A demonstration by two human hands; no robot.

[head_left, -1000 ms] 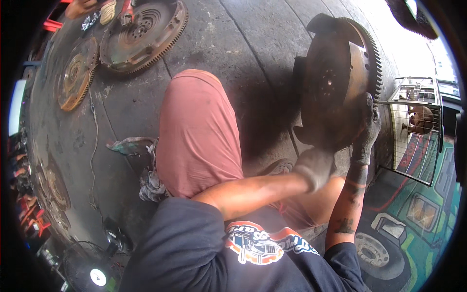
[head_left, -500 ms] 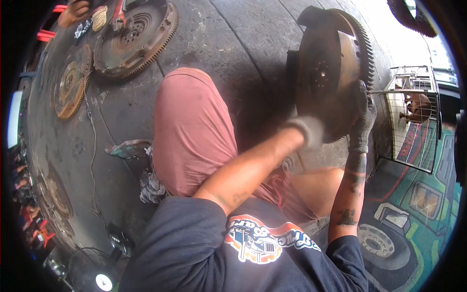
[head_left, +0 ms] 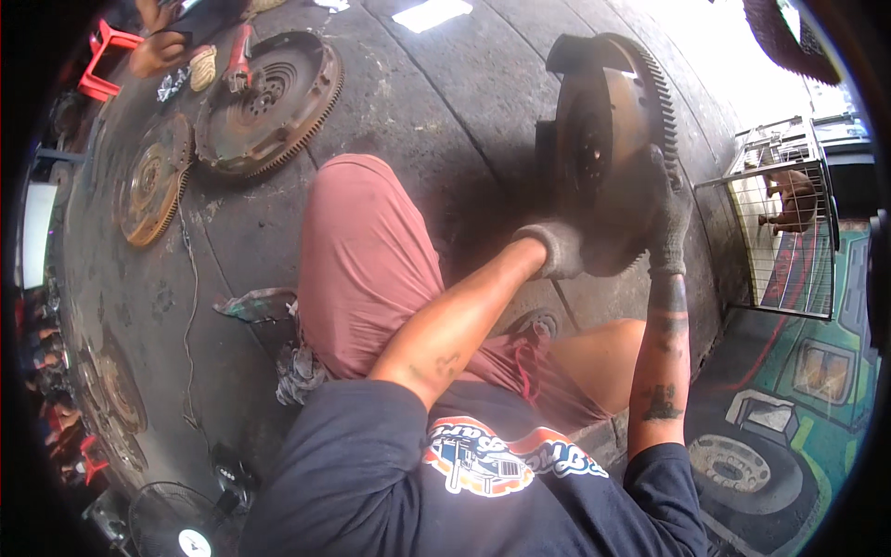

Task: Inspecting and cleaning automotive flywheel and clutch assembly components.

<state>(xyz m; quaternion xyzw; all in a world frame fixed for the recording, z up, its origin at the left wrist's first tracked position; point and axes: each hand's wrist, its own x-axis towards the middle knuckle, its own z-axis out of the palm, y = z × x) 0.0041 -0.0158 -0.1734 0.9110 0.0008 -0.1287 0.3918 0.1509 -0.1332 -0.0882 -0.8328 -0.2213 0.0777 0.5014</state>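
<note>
Nearest to us: we are sitting on the concrete floor (head_left: pixel 445 102), one knee in pink shorts (head_left: pixel 362 260) drawn up, a crumpled rag (head_left: pixel 299 369) lying by the thigh.
Left hand: our gloved left hand (head_left: pixel 555 249) is pressing against the lower face of the flywheel (head_left: pixel 608 153); the fingers are curled close together on the metal, though we cannot tell how firmly.
Right hand: our gloved right hand (head_left: pixel 670 215) is gripping the toothed rim from the right, fingers wrapped over the ring gear.
Flywheel: it is standing on edge, upright, just beyond our knee.
Doing it well: we are judging that both hands should be staying wide apart on the rim, keeping the heavy disc from tipping toward the legs.
Farther off: two more flywheels (head_left: pixel 269 100) (head_left: pixel 148 190) are lying flat on the floor, and a wire cage (head_left: pixel 780 223) is standing at the right.
Hard to make out: the flywheel's foot is hidden behind our hands, and its far face is turned away.
</note>
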